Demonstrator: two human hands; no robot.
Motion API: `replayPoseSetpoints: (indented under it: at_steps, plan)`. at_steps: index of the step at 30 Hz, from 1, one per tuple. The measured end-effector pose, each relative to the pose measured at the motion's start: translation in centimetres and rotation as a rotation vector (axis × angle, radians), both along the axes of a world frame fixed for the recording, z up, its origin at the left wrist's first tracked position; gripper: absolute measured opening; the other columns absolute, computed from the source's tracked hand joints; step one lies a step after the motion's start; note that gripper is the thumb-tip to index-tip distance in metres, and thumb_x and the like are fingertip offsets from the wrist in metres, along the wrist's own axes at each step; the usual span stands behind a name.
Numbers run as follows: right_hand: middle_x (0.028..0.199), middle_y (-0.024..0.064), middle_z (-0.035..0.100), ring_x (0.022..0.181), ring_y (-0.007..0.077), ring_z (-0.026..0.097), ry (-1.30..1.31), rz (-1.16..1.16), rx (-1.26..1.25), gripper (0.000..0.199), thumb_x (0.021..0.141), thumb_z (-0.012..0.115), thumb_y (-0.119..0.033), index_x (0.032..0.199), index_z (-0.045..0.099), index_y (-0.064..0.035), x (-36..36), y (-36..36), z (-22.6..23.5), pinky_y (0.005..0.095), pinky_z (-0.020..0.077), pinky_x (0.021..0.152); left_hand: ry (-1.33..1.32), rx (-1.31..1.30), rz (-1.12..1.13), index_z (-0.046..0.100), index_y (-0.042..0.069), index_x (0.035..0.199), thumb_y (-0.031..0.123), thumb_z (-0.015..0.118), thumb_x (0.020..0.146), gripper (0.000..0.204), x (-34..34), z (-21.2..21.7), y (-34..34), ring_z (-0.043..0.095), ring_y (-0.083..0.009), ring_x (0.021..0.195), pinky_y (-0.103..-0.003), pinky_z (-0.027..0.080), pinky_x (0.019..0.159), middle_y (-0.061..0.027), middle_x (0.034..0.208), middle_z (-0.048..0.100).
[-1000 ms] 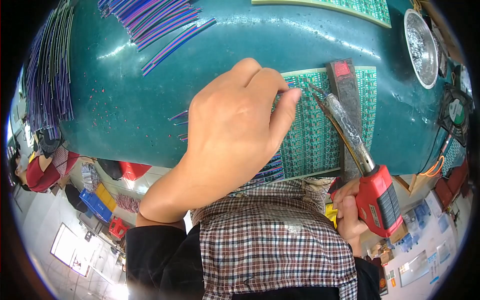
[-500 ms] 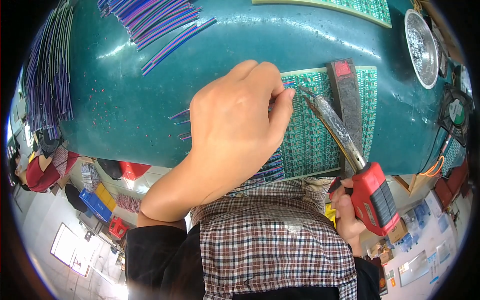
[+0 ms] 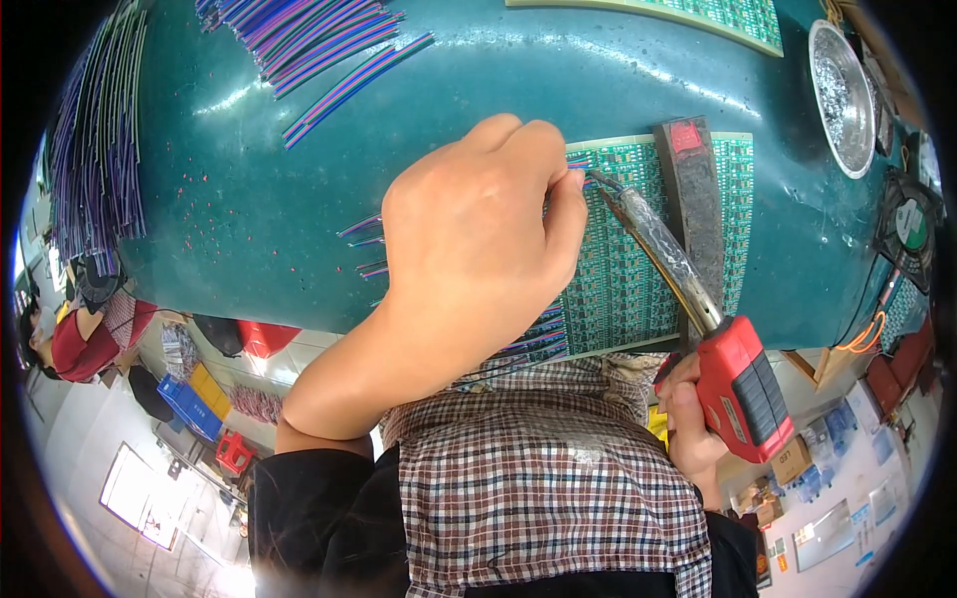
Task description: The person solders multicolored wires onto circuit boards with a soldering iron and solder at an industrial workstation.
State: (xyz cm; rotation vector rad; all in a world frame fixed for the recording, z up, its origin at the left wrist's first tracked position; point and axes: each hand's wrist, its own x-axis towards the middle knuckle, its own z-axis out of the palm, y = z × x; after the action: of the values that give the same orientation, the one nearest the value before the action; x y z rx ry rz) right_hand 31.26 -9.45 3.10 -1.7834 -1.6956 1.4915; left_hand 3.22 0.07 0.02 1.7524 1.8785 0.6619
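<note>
My left hand is closed in a pinch on thin coloured wires, whose ends lie on the upper left part of a green circuit board panel. In my right hand is a red and black soldering iron with a pistol-like grip. Its tip points up and left and sits at the wire ends, close to my left thumb. Across the panel lies a dark bar with a red patch. More wires stick out from the panel's left edge, partly hidden under my left hand and wrist.
Bundles of purple-blue wires lie at the far left, and others hang by the left edge. A second stack of panels is at the back. A metal bowl and a small fan stand on the right.
The soldering iron has shifted slightly up and left, its tip now nearer the left thumb and wire ends. My left hand has barely moved and keeps its pinch.
</note>
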Motion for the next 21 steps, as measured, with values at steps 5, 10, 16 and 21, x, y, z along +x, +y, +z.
replayPoseSetpoints:
  at_steps: [5,10,16,21]
  plan:
    - [0.079,0.0098,0.058,0.055,0.0105,0.045,0.113,-0.099,0.123,0.014,0.096,0.065,-0.011,0.096,0.056,-0.0006,-1.4,-0.1,-0.5,0.0272,0.0427,0.056,0.008,-0.008,-0.004,0.062,0.005,0.076,0.011,0.074,0.089,0.018,0.2,0.1,0.1,0.058,-0.0238,0.063,-0.036,0.045,0.058,-0.0072,0.07,0.057]
    - [0.079,0.0099,0.058,0.056,0.0106,0.046,0.069,-0.055,0.138,0.015,0.096,0.067,-0.011,0.096,0.056,-0.0007,-0.9,-0.4,-0.6,0.0273,0.0435,0.057,0.034,-0.009,-0.01,0.062,0.005,0.076,0.011,0.075,0.089,0.019,0.1,0.1,0.2,0.057,-0.0239,0.062,-0.036,0.044,0.057,-0.0071,0.07,0.057]
    - [0.076,0.0091,0.058,0.055,0.0098,0.046,0.021,0.016,0.169,0.016,0.097,0.066,-0.013,0.093,0.057,-0.0008,-0.7,-0.5,-0.6,0.0271,0.0437,0.057,0.015,-0.016,-0.014,0.062,0.006,0.076,0.012,0.075,0.089,0.019,-0.1,0.1,0.4,0.057,-0.0228,0.06,-0.035,0.044,0.056,-0.0063,0.07,0.057]
    - [0.075,0.0087,0.058,0.055,0.0103,0.046,-0.044,0.034,0.148,0.016,0.097,0.065,-0.013,0.09,0.057,-0.001,-0.6,-0.2,-0.3,0.0268,0.0429,0.057,0.008,-0.033,-0.008,0.062,0.006,0.076,0.013,0.076,0.089,0.02,-0.2,0.1,0.5,0.057,-0.0215,0.059,-0.034,0.044,0.056,-0.0057,0.07,0.058]
